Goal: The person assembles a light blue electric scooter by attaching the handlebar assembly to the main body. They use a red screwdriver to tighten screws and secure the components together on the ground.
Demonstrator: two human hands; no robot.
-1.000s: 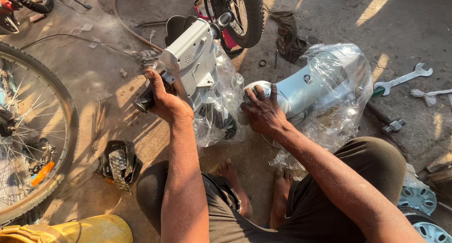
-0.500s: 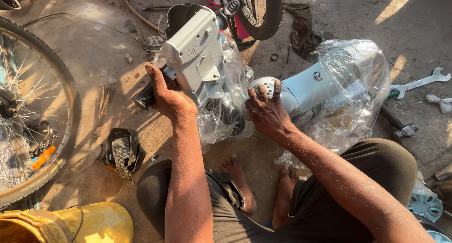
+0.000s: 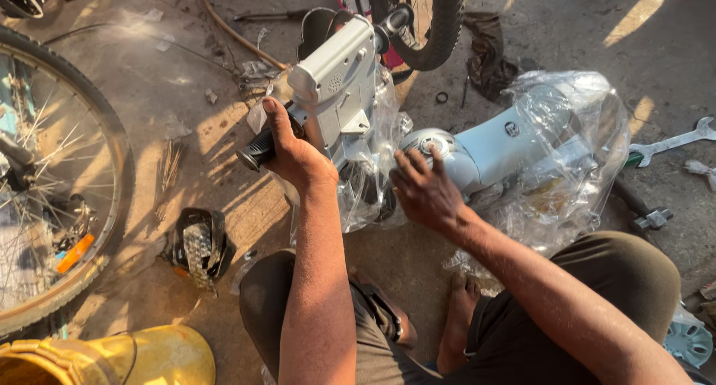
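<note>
The pale grey toy vehicle body (image 3: 339, 87) stands tilted on the concrete floor (image 3: 567, 20), just in front of the crouching person's knees. Its long axis runs from the black handle grip (image 3: 261, 148) at lower left up to a dark knob at upper right, so it points away toward the bicycle tyre (image 3: 440, 20). A second piece, a pale blue-grey body part (image 3: 492, 150), lies just to its right with its long axis running left to right and its round end facing the first. Clear plastic wrap (image 3: 574, 161) loosely covers both.

There is one handle grip in view, two bicycle wheels, one at the top and a spoked wheel (image 3: 52, 176) on the left, one spanner (image 3: 671, 143) at the far right, and one yellow container (image 3: 127, 359) at the bottom left.

The left hand (image 3: 298, 158) is closed tight around the handle grip. The right hand (image 3: 425, 191) is open, fingers spread, resting at the round end of the blue-grey part.
</note>
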